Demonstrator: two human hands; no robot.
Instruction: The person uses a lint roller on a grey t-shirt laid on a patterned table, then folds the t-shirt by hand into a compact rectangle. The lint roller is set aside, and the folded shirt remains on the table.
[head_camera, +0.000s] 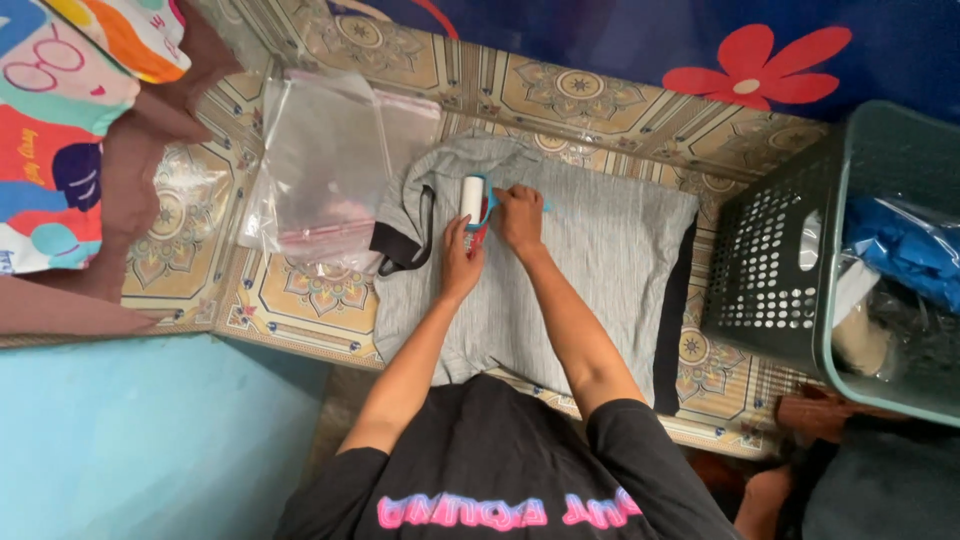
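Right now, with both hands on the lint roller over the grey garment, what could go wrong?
The lint roller sits near the grey garment's dark neckline; the sticky sheet may grab and bunch the loose fabric there. The left hand and right hand crowd its handle, so fingers might stick. The clear plastic bags lie close and could catch.

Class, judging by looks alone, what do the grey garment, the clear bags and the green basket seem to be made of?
Grey garment: soft knit fabric, probably cotton jersey; matte, faintly heathered surface.
Clear bags: thin plastic film; see-through, glossy, creased.
Green basket: moulded hard plastic, it seems; even rows of holes, smooth rim.
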